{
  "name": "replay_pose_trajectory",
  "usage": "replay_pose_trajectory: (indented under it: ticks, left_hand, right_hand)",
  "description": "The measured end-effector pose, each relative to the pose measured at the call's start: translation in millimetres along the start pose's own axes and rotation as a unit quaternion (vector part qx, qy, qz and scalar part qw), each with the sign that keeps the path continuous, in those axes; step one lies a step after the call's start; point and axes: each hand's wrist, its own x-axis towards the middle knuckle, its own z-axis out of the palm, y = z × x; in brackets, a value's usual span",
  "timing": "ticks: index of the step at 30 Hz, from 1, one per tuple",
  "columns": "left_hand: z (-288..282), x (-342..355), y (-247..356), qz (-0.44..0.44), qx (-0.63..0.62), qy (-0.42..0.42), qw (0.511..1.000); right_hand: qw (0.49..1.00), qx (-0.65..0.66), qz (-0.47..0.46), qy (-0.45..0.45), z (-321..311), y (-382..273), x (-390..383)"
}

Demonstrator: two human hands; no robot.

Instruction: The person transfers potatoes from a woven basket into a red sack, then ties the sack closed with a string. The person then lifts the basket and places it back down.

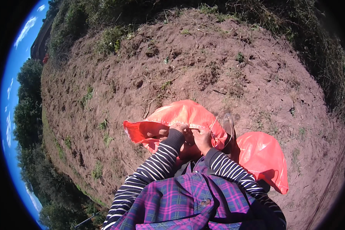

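I'm seeing both hands gripping the sack's hem: the left hand [178,127] is clutching it, and the right hand [202,139] is pinching it just beside. The orange sack [184,112] is sitting right before the person, mouth gaping leftward. A cord [214,122] is curving near the right hand; a second sack [262,153] is resting farther right on the soil [272,103].

Sunlit reddish soil [122,86] under blue sky [33,30]
I see scrub [76,25] along the far edge, green trees [28,82] at left, and white clouds [25,30].
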Motion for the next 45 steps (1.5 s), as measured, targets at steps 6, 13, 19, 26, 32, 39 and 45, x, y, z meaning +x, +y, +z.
replay_pose_trajectory:
  ticks: [6, 13, 19, 26, 32, 39, 45]
  left_hand:
    - [-20, 19, -26, 0.166, 0.109, -0.062, 0.978]
    - [3, -21, 21, -0.032, 0.007, -0.028, 0.999]
    - [-9, -2, 4, 0.131, 0.131, -0.053, 0.981]
    - [0, -11, 18, 0.097, 0.203, -0.038, 0.974]
    - [14, -38, 43, -0.020, 0.017, -0.012, 1.000]
    - [9, -35, 39, 0.060, 0.194, 0.037, 0.978]
    - [11, -67, 61, 0.511, 0.442, 0.216, 0.704]
  right_hand:
    - [0.998, 0.063, -0.022, -0.012, 0, -1, 1]
    - [0.998, 0.002, -0.067, 0.005, 0, 0, 3]
    - [1.000, -0.005, 0.026, -0.013, -3, -1, 2]
    - [0.987, -0.081, -0.137, 0.003, -4, -7, 6]
    - [1.000, 0.005, 0.010, 0.000, -1, 1, 4]
    - [0.968, 0.185, 0.169, 0.018, 6, -3, 4]
    - [0.981, 0.158, 0.097, 0.060, 6, 7, 5]
